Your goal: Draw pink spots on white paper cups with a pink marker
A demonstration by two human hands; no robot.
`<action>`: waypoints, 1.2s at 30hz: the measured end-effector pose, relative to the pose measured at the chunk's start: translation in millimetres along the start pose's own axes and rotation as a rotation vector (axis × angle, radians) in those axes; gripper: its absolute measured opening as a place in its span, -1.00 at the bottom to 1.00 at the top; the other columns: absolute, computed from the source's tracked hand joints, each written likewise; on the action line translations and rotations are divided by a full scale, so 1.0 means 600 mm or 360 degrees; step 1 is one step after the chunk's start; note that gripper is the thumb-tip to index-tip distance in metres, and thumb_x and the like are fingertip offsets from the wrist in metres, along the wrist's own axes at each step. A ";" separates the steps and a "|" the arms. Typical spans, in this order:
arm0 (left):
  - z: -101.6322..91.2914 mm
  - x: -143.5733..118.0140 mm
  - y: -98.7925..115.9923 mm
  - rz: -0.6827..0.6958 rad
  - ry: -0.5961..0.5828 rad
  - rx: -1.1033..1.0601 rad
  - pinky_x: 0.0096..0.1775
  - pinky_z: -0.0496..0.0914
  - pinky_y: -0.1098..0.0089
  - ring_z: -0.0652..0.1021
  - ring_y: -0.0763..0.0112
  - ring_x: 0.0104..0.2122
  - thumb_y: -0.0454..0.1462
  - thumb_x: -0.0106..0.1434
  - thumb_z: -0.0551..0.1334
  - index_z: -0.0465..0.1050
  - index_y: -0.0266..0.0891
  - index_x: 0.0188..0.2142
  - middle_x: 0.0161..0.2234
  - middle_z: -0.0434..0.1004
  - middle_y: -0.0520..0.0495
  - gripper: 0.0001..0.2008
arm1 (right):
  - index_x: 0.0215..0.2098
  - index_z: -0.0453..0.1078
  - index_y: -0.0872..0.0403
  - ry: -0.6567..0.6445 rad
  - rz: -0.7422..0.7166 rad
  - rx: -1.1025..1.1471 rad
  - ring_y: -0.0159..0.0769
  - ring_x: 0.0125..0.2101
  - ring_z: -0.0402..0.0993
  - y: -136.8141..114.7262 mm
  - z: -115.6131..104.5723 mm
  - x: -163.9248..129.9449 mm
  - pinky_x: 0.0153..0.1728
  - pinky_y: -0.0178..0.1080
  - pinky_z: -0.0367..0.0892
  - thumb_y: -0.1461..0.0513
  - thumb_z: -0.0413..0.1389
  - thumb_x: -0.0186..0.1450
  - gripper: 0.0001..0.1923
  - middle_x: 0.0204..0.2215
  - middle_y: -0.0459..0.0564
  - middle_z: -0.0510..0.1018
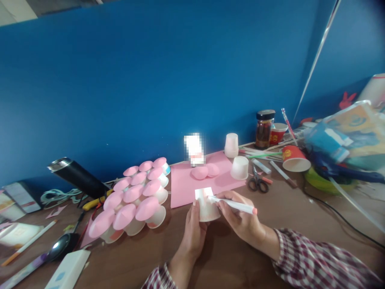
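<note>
A white paper cup [208,212] is upside down over the brown table, steadied at its left side by my left hand [195,228]. In my right hand [240,218] is a white marker pen [239,206] with an orange end, its tip at the cup's upper part. Behind the cup lies a sheet of pink paper [182,184] bearing two pink paper cones [200,173]. Another upturned white cup [240,168] sits at the sheet's right edge. To the left stand several cups topped with pink paper cones [134,193], set out in rows.
Right of the sheet lie black-handled scissors [258,184] and loose markers [282,172]. A lidded jar [264,130] and red cups [295,158] are farther back. A black flask [81,176] leans at the left. The blue wall [180,80] bounds the table.
</note>
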State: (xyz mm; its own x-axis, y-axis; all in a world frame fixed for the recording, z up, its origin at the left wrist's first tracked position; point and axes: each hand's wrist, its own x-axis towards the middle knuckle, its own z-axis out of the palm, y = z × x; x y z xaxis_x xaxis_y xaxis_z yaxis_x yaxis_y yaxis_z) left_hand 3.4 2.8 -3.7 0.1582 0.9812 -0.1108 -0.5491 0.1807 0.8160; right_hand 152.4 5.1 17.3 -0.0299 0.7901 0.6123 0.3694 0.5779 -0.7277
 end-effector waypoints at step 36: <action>0.000 0.000 -0.003 0.0027 0.0036 -0.0037 -0.13 0.38 0.28 0.53 0.23 -0.19 -0.02 0.32 0.12 0.51 -0.32 -0.17 -0.18 0.58 -0.20 -0.59 | -0.29 0.41 0.08 -0.0020 -0.0067 0.0063 -0.33 -0.46 0.52 -0.006 -0.003 0.001 -0.43 -0.35 0.40 0.31 0.05 0.33 -0.90 -0.46 -0.03 0.55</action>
State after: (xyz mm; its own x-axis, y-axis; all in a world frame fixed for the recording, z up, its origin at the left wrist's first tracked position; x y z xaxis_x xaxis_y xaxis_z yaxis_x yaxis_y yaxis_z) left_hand 4.2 2.8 -5.0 0.1303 0.9854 -0.1100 -0.5708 0.1653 0.8043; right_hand 152.7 3.2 21.0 -0.0561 0.7673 0.6388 0.3306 0.6180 -0.7133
